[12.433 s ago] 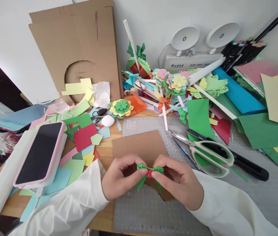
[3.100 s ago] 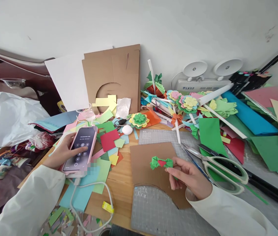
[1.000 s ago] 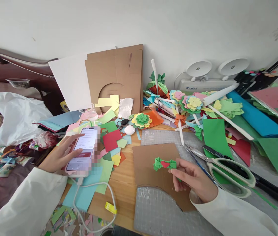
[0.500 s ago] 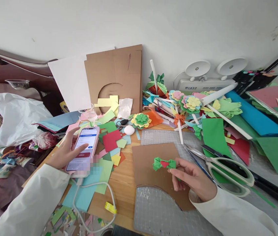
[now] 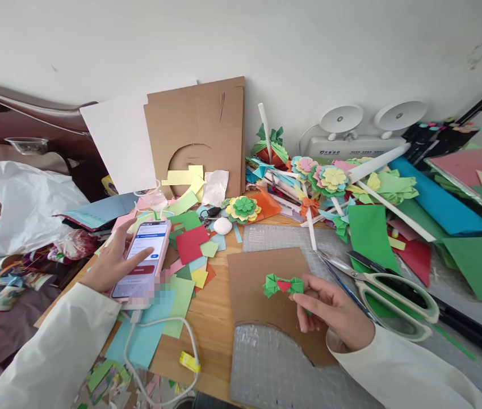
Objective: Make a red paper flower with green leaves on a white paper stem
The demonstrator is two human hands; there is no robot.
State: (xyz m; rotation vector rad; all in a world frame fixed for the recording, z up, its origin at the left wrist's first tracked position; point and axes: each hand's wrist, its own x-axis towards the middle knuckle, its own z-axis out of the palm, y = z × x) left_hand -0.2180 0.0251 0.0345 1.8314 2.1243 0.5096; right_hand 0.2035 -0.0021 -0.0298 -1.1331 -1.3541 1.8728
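Observation:
My left hand (image 5: pixel 110 264) grips a pink-cased phone (image 5: pixel 141 261) from its left side, the thumb lying over the lit screen. A white charging cable (image 5: pixel 155 320) runs from the phone's lower end. Between thumb and fingers, my right hand (image 5: pixel 334 307) pinches a folded green paper bow (image 5: pixel 272 286) with a red heart-shaped centre. The bow is held above a piece of brown cardboard (image 5: pixel 266 267) with a curved cut edge, which lies on a grey cutting mat (image 5: pixel 262 363). Large scissors (image 5: pixel 398 289) with pale handles rest right of my right hand, beside a black utility knife (image 5: pixel 474 329).
Coloured paper pieces (image 5: pixel 192 244) lie around the phone. Cardboard sheets (image 5: pixel 198 125) lean on the wall. Paper flowers (image 5: pixel 332 179) and white paper sticks (image 5: pixel 379 163) pile up at the back, before a twin-lamp emergency light (image 5: pixel 355 145). A white plastic bag (image 5: pixel 32 204) sits at left.
The scene has shifted very slightly left in view. Both hands keep the same holds on the phone and the paper bow.

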